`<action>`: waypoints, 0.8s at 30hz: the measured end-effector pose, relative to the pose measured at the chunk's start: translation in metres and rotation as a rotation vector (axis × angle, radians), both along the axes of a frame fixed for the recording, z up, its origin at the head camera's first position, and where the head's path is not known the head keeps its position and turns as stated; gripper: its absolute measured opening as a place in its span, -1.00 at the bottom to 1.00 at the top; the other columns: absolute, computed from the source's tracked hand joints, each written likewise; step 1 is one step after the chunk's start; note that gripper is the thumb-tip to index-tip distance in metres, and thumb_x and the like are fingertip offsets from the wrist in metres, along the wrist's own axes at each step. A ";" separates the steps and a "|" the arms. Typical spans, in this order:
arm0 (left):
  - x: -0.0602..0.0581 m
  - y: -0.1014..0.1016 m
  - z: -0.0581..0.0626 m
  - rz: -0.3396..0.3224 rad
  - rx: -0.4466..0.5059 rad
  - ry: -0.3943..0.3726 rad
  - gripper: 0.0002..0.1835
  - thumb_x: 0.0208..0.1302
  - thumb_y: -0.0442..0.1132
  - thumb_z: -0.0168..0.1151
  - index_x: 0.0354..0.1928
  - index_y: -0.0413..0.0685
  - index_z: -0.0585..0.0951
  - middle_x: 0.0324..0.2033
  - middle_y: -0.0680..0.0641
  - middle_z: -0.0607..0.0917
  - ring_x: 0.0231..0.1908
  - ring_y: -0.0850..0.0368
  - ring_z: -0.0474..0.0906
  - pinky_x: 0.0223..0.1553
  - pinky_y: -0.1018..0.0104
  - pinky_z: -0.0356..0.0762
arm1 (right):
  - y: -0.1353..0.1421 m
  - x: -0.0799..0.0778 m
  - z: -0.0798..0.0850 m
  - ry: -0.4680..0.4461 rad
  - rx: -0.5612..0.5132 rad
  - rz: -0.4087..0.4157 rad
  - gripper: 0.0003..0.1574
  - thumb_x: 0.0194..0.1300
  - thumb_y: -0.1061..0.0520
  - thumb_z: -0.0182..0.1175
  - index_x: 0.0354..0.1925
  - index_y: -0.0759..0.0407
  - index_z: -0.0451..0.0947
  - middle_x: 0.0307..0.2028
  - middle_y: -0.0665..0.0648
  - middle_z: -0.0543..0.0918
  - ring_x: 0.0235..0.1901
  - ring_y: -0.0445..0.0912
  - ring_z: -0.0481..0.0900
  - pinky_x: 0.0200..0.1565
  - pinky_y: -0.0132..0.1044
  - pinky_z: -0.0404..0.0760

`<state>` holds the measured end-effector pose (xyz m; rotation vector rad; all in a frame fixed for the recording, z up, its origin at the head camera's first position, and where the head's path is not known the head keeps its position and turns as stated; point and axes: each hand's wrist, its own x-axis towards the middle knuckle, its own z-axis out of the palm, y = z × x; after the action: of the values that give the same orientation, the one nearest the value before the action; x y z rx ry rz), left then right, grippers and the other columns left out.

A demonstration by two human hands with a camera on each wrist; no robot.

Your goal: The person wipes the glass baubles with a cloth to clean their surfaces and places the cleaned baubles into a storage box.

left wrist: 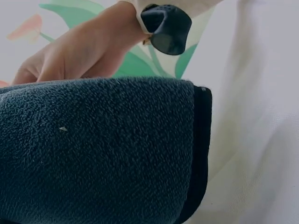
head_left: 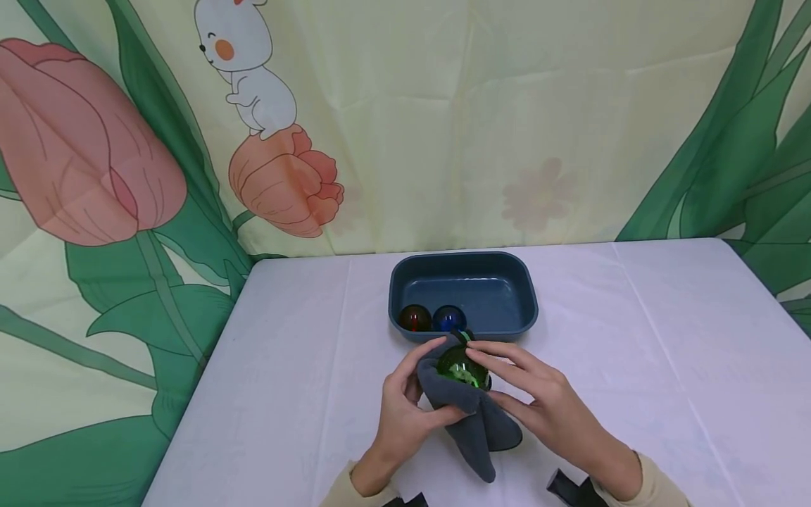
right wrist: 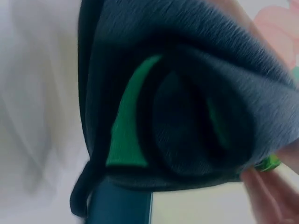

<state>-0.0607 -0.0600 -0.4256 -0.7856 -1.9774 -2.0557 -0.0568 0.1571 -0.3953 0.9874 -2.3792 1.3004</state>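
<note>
A grey-blue cloth [head_left: 453, 394], dark-edged with some green on its inner side, is bunched around a shiny, see-through green ball [head_left: 464, 366]. My left hand [head_left: 408, 412] grips the cloth from the left, its thumb across the front. From the right, my right hand [head_left: 551, 394] holds the ball between fingertips and thumb. Loose cloth corners hang below both hands. In the left wrist view the cloth [left wrist: 103, 149] covers most of the frame and hides the ball. Only a sliver of the green ball [right wrist: 269, 162] shows beside the fingers in the right wrist view.
Just beyond the hands stands a dark blue rectangular tub [head_left: 507, 334]. A dark red ball [head_left: 415, 318] and a blue ball [head_left: 450, 318] lie in its near left part. White cloth [head_left: 285, 394] covers the table, and a printed curtain [head_left: 412, 141] hangs behind it.
</note>
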 end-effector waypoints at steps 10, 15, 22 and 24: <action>0.001 0.000 0.001 0.008 -0.017 0.023 -0.17 -0.03 -0.54 0.51 0.34 -0.20 0.40 0.17 -0.29 0.57 0.11 0.05 0.61 0.18 0.22 0.57 | -0.004 0.003 0.002 -0.225 -0.089 -0.062 -0.15 0.10 0.36 0.43 0.34 -0.02 0.45 0.17 0.04 0.59 0.10 -0.22 0.60 -0.07 -0.21 0.74; 0.001 0.002 0.000 0.010 -0.001 0.026 -0.19 -0.03 -0.55 0.50 0.33 -0.23 0.40 0.17 -0.31 0.57 0.12 0.06 0.61 0.16 0.23 0.58 | 0.000 0.002 0.004 -0.150 -0.022 -0.048 0.06 -0.03 0.46 0.47 0.40 -0.03 0.38 0.25 -0.01 0.50 0.18 -0.21 0.52 0.01 -0.36 0.68; 0.002 0.005 -0.001 0.001 -0.006 0.018 -0.20 0.02 -0.53 0.48 0.35 -0.23 0.39 0.19 -0.30 0.55 0.13 0.05 0.60 0.15 0.22 0.59 | 0.004 0.000 0.005 0.051 0.095 0.041 0.10 -0.10 0.45 0.51 0.40 0.04 0.38 0.36 0.07 0.40 0.34 -0.15 0.35 0.17 -0.63 0.44; 0.003 0.005 -0.001 0.001 0.000 0.012 -0.21 0.02 -0.53 0.48 0.35 -0.23 0.39 0.20 -0.30 0.55 0.14 0.04 0.60 0.15 0.21 0.58 | 0.003 -0.002 0.004 0.091 0.120 0.054 0.08 -0.11 0.44 0.52 0.38 0.04 0.40 0.36 0.08 0.41 0.33 -0.10 0.36 0.18 -0.60 0.45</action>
<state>-0.0579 -0.0548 -0.4264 -0.7943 -1.9716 -2.0452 -0.0585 0.1604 -0.3913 1.1275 -2.3997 1.1161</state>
